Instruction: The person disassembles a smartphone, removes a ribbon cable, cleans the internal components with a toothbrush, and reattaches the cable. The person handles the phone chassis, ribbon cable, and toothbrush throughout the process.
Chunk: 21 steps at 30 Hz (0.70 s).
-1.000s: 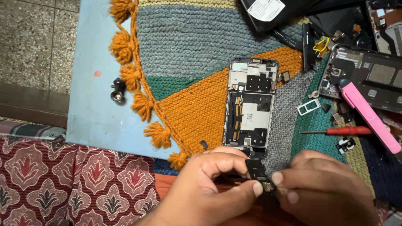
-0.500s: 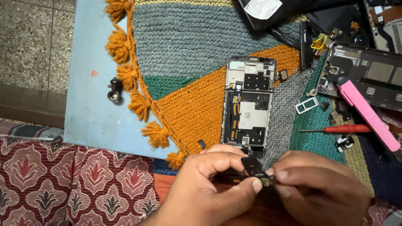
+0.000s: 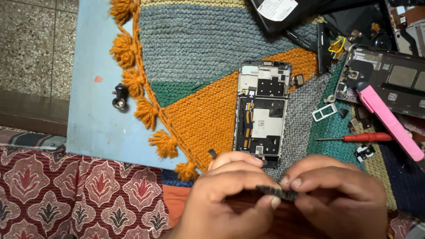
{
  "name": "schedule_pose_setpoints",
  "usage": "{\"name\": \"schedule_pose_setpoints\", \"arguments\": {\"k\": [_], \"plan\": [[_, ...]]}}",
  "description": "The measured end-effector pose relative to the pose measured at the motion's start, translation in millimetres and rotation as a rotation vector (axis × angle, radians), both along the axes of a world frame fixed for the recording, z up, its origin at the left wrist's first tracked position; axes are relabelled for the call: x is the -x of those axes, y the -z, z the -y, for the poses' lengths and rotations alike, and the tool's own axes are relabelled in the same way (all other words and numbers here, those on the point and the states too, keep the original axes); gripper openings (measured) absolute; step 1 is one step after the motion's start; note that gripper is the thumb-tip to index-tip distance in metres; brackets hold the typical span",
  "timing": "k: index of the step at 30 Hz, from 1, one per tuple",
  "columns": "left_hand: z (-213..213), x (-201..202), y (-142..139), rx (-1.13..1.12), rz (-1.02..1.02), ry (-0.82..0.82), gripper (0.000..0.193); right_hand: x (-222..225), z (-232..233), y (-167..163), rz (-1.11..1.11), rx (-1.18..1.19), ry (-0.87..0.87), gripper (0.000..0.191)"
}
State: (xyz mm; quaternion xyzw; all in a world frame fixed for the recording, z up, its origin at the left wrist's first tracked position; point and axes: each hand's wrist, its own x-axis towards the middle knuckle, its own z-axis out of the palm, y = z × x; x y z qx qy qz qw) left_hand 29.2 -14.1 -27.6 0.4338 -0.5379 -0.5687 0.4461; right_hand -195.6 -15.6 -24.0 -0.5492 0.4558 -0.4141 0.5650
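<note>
Both hands meet at the bottom edge of the view, the left hand (image 3: 226, 199) and the right hand (image 3: 341, 199) each pinching one end of a small dark flat part (image 3: 276, 192) between thumb and fingertips. Just above them an opened phone frame (image 3: 261, 115) lies face down on the knitted mat (image 3: 199, 53) covering the bench. A red screwdriver (image 3: 358, 137) and a pink pry tool (image 3: 389, 124) lie to its right.

Two hands (image 3: 283, 199) – one small dark part (image 3: 276, 191); one opened phone (image 3: 262, 114), one red screwdriver (image 3: 358, 137), one pink tool (image 3: 389, 122).
</note>
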Motion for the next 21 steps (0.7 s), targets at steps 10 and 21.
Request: {"name": "schedule_pose_setpoints", "arguments": {"k": [10,21], "plan": [[5,3,-31,0.426,0.443,-0.256,0.025,5,7,-9,-0.233,0.292,-0.161,0.026],[-5,-6,-35,-0.061,0.116,-0.474,0.071,-1,25,-16,-0.242,0.328,-0.186,0.018]]}}
